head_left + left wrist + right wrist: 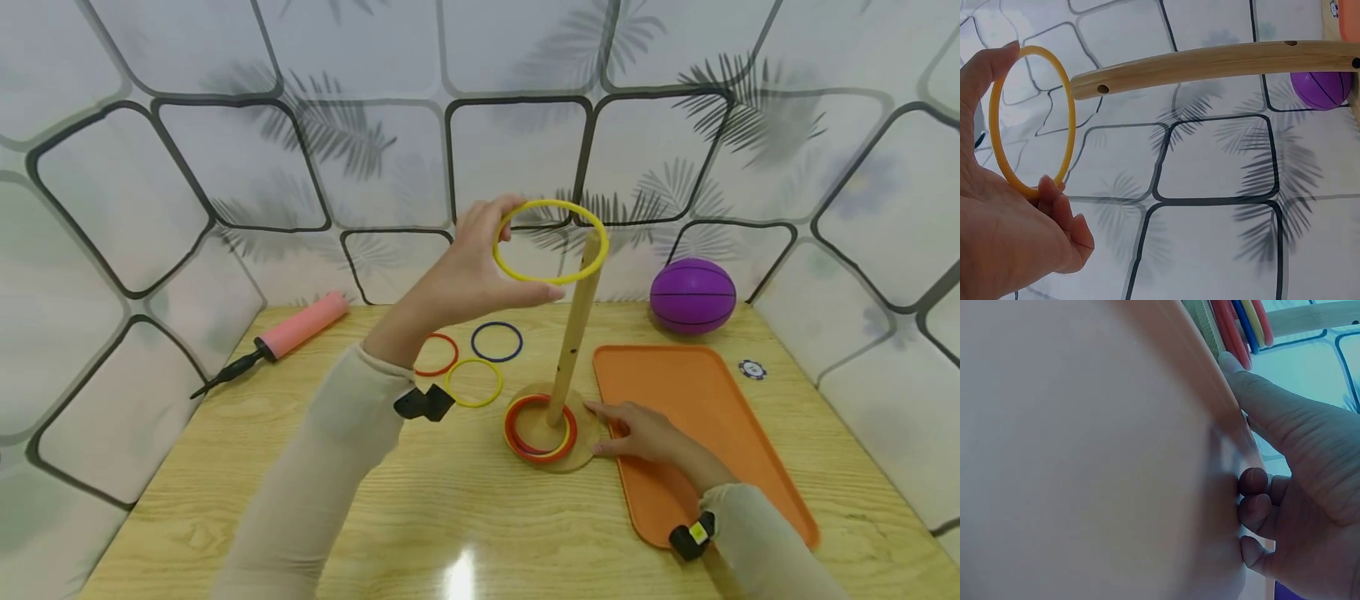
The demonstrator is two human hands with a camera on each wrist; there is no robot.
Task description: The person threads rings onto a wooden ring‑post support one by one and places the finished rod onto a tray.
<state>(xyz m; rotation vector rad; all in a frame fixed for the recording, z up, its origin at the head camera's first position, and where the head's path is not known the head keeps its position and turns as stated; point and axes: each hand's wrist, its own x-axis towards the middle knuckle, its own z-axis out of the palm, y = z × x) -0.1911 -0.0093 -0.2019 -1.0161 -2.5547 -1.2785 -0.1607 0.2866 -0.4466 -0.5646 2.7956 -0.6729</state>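
My left hand [476,271] holds a yellow ring [551,281] by its side, thumb and fingertips gripping its rim. The ring is level with the top of a wooden post [573,333]; in the left wrist view the post's tip [1085,87] appears right beside it. Red rings [512,429], with blue and yellow ones between them, lie stacked around the post's foot. My right hand [648,433] holds the edge of the round wooden base [588,442] with thumb and index finger, above the tray's left rim. Its other fingers [1254,509] are curled.
An orange tray [705,392] lies right of the stand. Behind it sit a purple ball [693,297] and a poker chip [752,369]. Loose red [456,354], blue [497,323] and yellow [474,405] rings lie left of the stand. A pink hand pump [303,327] is at the far left.
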